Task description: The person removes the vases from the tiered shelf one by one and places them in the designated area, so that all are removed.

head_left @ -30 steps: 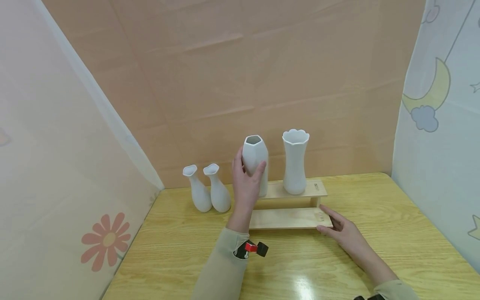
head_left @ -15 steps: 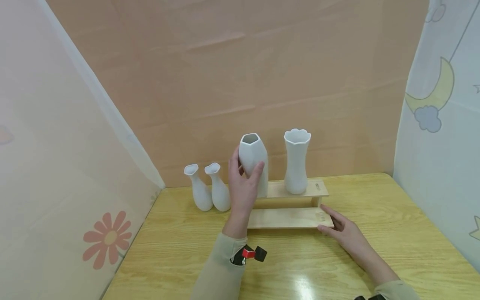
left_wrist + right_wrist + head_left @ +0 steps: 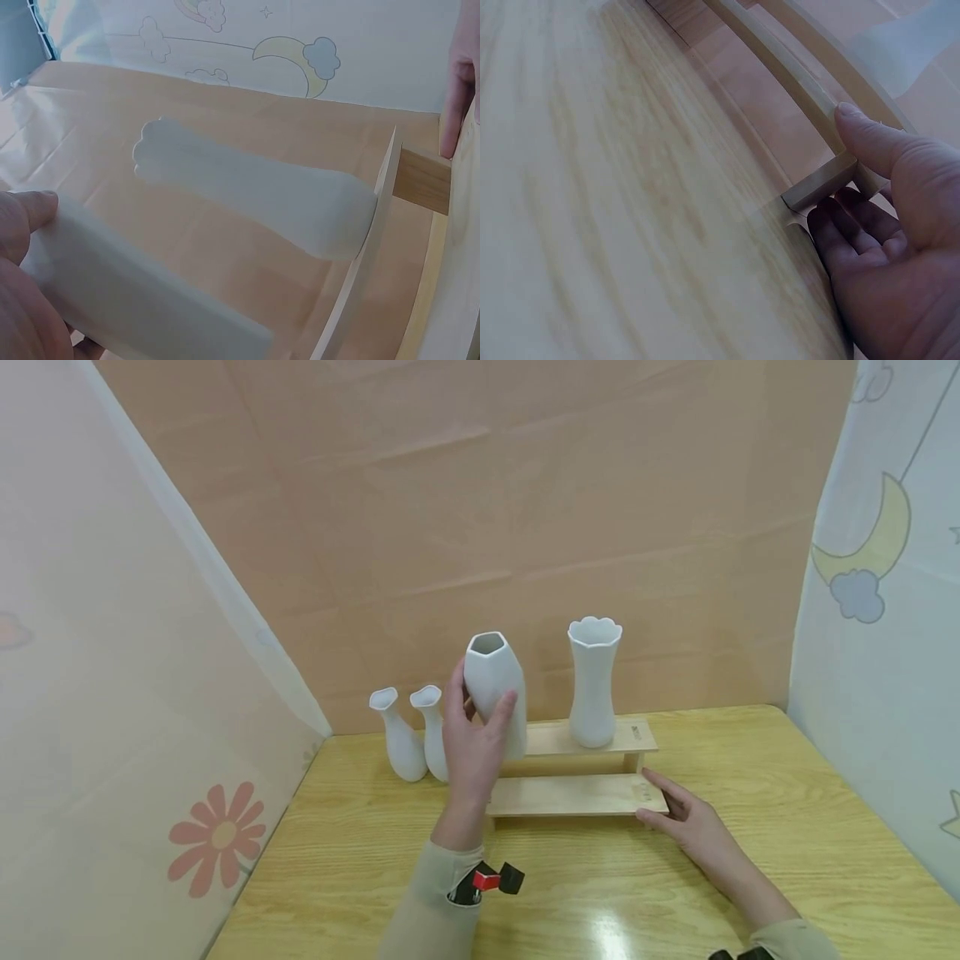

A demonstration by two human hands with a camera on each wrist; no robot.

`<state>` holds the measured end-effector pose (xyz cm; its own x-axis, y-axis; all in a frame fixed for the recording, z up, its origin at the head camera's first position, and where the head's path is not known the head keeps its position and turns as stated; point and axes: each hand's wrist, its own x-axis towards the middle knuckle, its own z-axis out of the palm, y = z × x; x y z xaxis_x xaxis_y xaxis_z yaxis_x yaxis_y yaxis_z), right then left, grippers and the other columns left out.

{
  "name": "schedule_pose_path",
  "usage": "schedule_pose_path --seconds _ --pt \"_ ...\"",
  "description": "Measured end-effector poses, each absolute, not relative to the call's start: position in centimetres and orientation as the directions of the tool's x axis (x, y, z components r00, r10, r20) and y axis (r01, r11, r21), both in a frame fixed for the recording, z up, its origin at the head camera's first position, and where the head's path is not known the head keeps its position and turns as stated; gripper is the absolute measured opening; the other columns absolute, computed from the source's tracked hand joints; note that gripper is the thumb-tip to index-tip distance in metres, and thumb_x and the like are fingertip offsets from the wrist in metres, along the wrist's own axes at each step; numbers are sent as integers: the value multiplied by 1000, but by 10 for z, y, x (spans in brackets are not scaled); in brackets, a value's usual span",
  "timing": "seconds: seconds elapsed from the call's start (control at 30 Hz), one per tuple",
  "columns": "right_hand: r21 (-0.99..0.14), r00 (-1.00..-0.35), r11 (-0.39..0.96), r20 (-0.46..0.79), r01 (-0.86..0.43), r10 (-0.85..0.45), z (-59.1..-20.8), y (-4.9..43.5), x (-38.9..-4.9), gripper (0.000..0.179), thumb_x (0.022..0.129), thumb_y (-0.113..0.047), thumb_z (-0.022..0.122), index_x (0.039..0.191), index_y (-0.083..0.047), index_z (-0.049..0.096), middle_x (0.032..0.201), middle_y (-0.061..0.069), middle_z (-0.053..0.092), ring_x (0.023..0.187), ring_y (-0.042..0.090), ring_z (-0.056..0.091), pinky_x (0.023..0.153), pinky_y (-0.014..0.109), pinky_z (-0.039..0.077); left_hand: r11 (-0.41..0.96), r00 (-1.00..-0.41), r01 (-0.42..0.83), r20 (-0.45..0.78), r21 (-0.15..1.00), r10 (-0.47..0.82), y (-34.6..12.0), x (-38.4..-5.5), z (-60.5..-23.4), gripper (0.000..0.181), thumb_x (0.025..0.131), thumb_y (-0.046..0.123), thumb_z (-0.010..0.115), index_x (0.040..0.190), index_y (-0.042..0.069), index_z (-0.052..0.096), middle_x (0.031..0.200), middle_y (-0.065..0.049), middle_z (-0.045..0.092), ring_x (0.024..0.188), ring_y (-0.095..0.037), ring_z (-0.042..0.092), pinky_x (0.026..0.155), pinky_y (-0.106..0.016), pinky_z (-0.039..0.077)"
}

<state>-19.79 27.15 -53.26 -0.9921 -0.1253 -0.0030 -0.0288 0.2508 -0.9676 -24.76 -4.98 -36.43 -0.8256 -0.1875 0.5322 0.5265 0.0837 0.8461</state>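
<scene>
A white faceted vase (image 3: 495, 681) with a five-sided mouth is gripped by my left hand (image 3: 476, 747), thumb on its near right side and fingers round the left. It leans slightly left at the upper step's left end; whether its base touches the wood is hidden. My right hand (image 3: 693, 831) holds the right end of the two-step wooden stand (image 3: 570, 795). In the right wrist view, its thumb (image 3: 874, 142) presses the board's edge and the fingers curl below. A white scalloped vase (image 3: 592, 689) stands upright on the upper step.
Two slim white vases, an outer one (image 3: 405, 747) and an inner one (image 3: 432, 735), stand on the wooden table (image 3: 337, 860) left of the stand, the inner partly behind my left hand. A tan backdrop (image 3: 525, 510) rises behind, with patterned cloth at both sides.
My left hand has moved left and slightly toward me with the faceted vase, baring more of the stand's left end. The right hand stays at the stand's right end.
</scene>
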Motion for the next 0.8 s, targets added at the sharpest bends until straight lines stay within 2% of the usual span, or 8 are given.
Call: schedule_pose_path --seconds 0.3,0.53,0.67,0.8 --pt "-964 -993 263 -4 -28 -122 -533 273 -199 85 107 -35 76 176 -17 30 182 18 10 165 47 10 103 5 35 71 -831 504 506 861 -232 -71 -239 -370 74 98 23 87 163 27 52 154 -3 58 127 -36 66 101 -63 57" --pt "-961 -993 277 -9 -25 -119 -533 274 -198 85 107 -37 76 176 -19 29 182 19 11 164 49 15 103 8 39 84 -820 519 523 851 -234 -92 -234 -376 73 99 19 87 162 22 52 153 -6 58 128 -38 66 103 -65 56" --pt "-958 -993 287 -6 -29 -119 -532 273 -198 85 107 -38 75 176 -20 29 182 18 11 165 47 12 103 5 36 89 -827 499 505 862 -248 -106 -232 -383 73 99 20 87 162 26 52 152 -5 57 128 -37 65 101 -64 57" --pt "-956 -993 293 -1 -33 -116 -533 272 -199 86 106 -39 76 176 -21 30 182 18 13 164 46 16 101 5 37 113 -841 464 477 879 -257 -118 -230 -390 74 98 24 88 162 31 52 152 -1 56 129 -35 65 100 -64 56"
